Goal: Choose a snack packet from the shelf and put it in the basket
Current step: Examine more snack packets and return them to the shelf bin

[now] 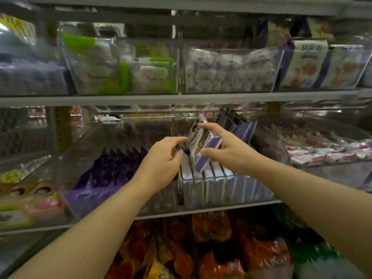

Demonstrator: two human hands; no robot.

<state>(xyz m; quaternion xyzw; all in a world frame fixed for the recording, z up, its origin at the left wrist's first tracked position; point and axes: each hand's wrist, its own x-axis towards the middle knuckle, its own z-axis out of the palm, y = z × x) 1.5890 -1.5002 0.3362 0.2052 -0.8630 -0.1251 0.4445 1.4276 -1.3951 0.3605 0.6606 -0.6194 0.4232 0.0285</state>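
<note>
A white and purple snack packet (201,144) is tilted up above a row of like packets in a clear bin (227,186) on the middle shelf. My right hand (227,150) grips the packet, index finger over its top and thumb under its purple edge. My left hand (163,160) touches the packet's left side, its fingers curled at that edge. No basket is in view.
To the left, a clear bin holds purple packets (112,174). To the right lie red and white wrapped snacks (330,152). The upper shelf (181,98) carries bins of white sweets and boxed snacks. Orange and red bags (211,248) fill the lower shelf.
</note>
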